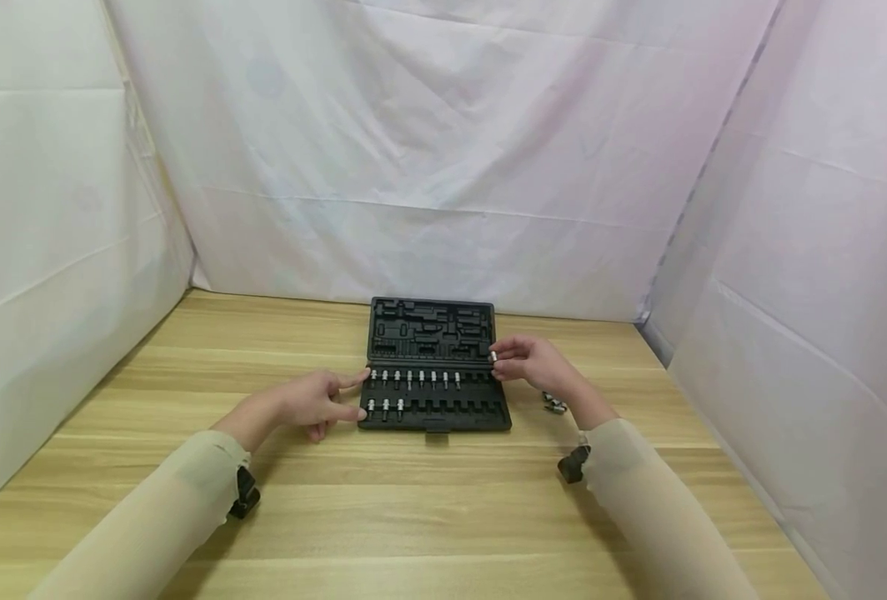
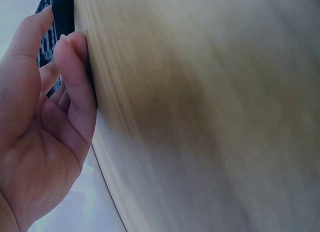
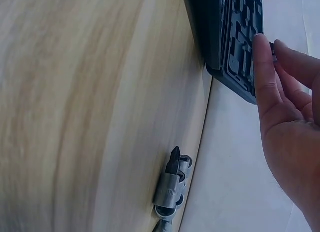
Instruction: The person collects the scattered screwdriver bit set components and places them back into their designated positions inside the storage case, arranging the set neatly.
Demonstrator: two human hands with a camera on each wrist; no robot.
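Observation:
A black socket case (image 1: 438,364) lies unfolded on the table, its lid towards the back curtain. Several silver bit sockets (image 1: 422,379) stand in its back row of slots, and three bit sockets (image 1: 386,406) fill the left end of the front row. My left hand (image 1: 312,402) touches the case's left edge with thumb and index finger spread apart, the other fingers bent under. Above the case's right side, my right hand (image 1: 532,363) pinches one small bit socket (image 1: 493,357) between thumb and fingertips. In the right wrist view the fingers hide most of that socket.
Loose bit sockets (image 3: 167,189) lie together on the wooden table (image 1: 413,500), right of the case and beneath my right forearm in the head view. White curtains (image 1: 428,167) close off the back and both sides.

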